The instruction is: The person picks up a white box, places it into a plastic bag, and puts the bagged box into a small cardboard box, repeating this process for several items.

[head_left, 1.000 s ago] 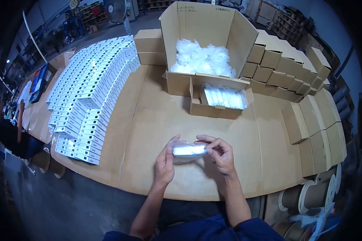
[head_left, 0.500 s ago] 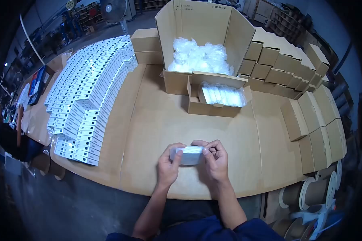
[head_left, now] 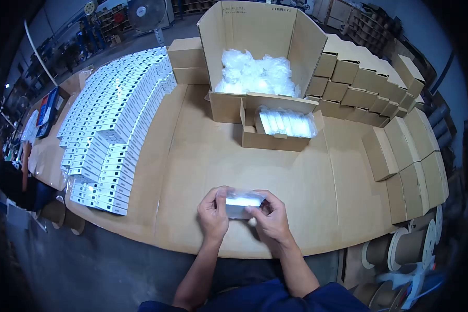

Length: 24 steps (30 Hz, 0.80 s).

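Above the near part of the cardboard-covered table, both hands hold a small white box in clear plastic wrap (head_left: 238, 209). My left hand (head_left: 213, 214) is closed on its left end, thumb upright against the plastic. Closed on the right end, my right hand (head_left: 272, 217) lays its thumb over the lower front face. Loose film stands up along the top edge between the hands. The fingers behind the box are partly hidden. Farther back, a small open carton (head_left: 275, 141) contains a row of similar plastic-wrapped pieces (head_left: 287, 123).
A tall open carton (head_left: 260, 26) filled with clear plastic bags (head_left: 257, 74) stands at the back. Many white boxes (head_left: 117, 117) are stacked at left. Brown cartons (head_left: 403, 166) line the right side. Cable spools (head_left: 400, 252) sit below, and another person (head_left: 15, 174) is at far left.
My right thumb has moved down and left across the front of the wrapped box. My left hand has shifted slightly left, and more loose film shows along the top.
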Motion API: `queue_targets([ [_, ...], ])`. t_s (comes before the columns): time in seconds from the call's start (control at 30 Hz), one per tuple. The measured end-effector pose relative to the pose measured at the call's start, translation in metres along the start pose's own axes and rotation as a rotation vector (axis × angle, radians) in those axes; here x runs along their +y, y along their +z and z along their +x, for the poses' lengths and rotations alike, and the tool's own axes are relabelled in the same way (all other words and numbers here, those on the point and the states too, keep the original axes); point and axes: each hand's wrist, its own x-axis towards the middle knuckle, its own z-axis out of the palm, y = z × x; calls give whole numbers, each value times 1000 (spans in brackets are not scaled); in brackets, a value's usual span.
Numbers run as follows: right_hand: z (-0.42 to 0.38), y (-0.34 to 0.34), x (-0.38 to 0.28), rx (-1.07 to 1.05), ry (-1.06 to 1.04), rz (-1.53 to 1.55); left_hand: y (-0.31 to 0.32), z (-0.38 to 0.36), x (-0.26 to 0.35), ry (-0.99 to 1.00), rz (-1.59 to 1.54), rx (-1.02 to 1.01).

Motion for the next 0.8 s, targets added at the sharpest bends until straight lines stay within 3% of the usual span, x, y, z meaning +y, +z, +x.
queue_targets([
  [0.1,2,-5,7,41,-78,58,9,4,9,105,-35,2],
  [0.17,4,-9,2,12,-148,35,6,3,13,124,17,-103],
  [0.27,7,-14,1,-28,-217,-25,-7,-2,2,-212,-201,-324],
  [0.33,9,-14,-3,-74,-221,-49,-5,-6,-1,-198,-257,-268],
  [0.37,5,-13,-8,-12,-88,-16,-6,-6,-7,-200,-273,-256],
  [0.53,7,-12,-7,274,8,3,3,-6,-7,-292,-286,-81],
  [0.6,12,-11,-5,301,-210,244,4,-4,-3,-288,-284,-39],
  [0.63,12,-16,-7,198,-296,250,2,-2,-2,-287,-280,-33],
  [0.73,11,-30,-10,-155,-396,-178,-1,-3,-5,-298,-248,-25],
  [0.8,10,-27,-12,-189,-334,-314,-1,-3,-12,-280,-227,-14],
])
